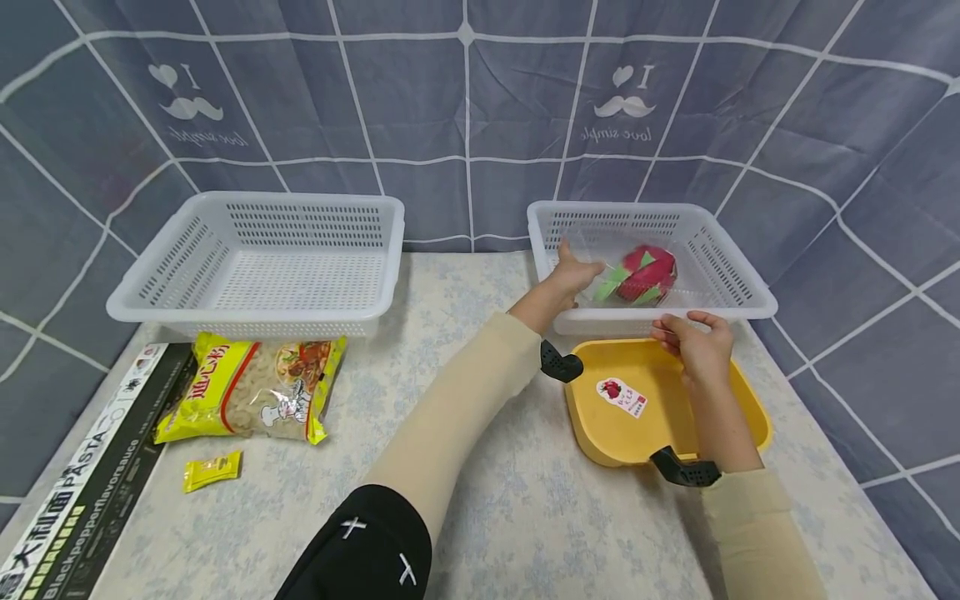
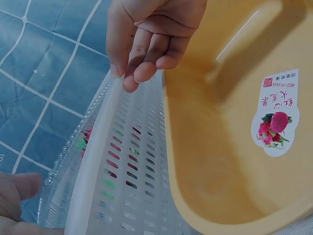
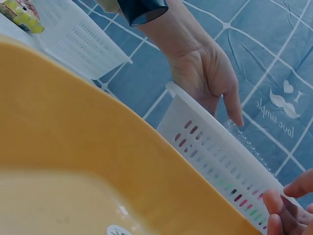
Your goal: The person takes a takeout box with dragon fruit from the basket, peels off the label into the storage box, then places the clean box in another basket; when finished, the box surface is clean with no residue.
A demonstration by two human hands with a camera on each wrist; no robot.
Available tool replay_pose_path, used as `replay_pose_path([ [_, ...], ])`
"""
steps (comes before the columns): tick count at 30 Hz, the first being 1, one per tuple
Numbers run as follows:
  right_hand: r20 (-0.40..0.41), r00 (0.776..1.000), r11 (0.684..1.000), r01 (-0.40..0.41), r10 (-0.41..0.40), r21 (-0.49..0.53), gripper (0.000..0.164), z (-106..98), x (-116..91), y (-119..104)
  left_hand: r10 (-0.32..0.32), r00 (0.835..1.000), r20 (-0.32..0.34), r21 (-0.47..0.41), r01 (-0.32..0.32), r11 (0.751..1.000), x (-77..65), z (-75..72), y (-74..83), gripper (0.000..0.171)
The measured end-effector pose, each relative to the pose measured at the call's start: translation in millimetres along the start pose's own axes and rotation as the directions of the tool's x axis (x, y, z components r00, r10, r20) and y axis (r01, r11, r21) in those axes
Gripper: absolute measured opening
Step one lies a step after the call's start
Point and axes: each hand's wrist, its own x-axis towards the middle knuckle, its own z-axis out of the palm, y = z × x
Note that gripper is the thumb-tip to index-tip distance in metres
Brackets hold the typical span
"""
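A clear plastic box (image 1: 693,292) with a red dragon fruit (image 1: 652,275) inside lies in the right white basket (image 1: 738,275). My left hand (image 1: 573,277) reaches over the basket's left side and grips the box's edge, thumb upward; some of its fingers are hidden. At the front rim, my right hand (image 1: 701,342) pinches the basket's edge, with thumb over the rim and curled fingers on the outer wall, as the left wrist view shows. Below that forearm is a yellow tub (image 1: 675,433) bearing a label (image 1: 622,397) with a dragon fruit picture.
Another white basket (image 1: 300,275) stands at the back left. Before it lie a yellow noodle bag (image 1: 255,387), a small yellow packet (image 1: 212,472) and a long black pasta box (image 1: 97,475). A grey-blue checked cloth (image 1: 465,108) hangs behind the table.
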Motion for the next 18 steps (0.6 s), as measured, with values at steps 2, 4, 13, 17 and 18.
replay_pose_path([
  [2,-0.004,1.0,1.0,0.003,-0.003,-0.002,0.038,0.3,0.3,0.1,-0.002,1.0,0.009,0.007,0.002,1.0,-1.1,-0.3,0.3,0.081],
  [4,-0.005,1.0,1.0,0.003,-0.003,-0.004,0.038,0.7,0.5,0.3,0.003,1.0,0.024,0.009,-0.003,1.0,-2.2,-0.9,0.1,0.082],
  [13,-0.009,1.0,1.0,-0.004,0.004,-0.002,0.038,1.5,0.3,1.0,0.054,0.998,0.026,0.009,-0.054,0.999,-7.6,-1.6,0.8,0.083],
  [17,-0.012,1.0,1.0,-0.009,0.009,-0.007,0.038,1.1,0.2,0.2,0.093,0.995,-0.043,0.06,-0.09,0.994,-7.5,2.2,-0.3,0.084],
  [18,-0.013,1.0,1.0,-0.013,0.013,-0.008,0.038,1.0,0.1,-0.1,0.102,0.993,-0.062,0.085,-0.096,0.992,-7.7,3.3,-0.8,0.083],
])
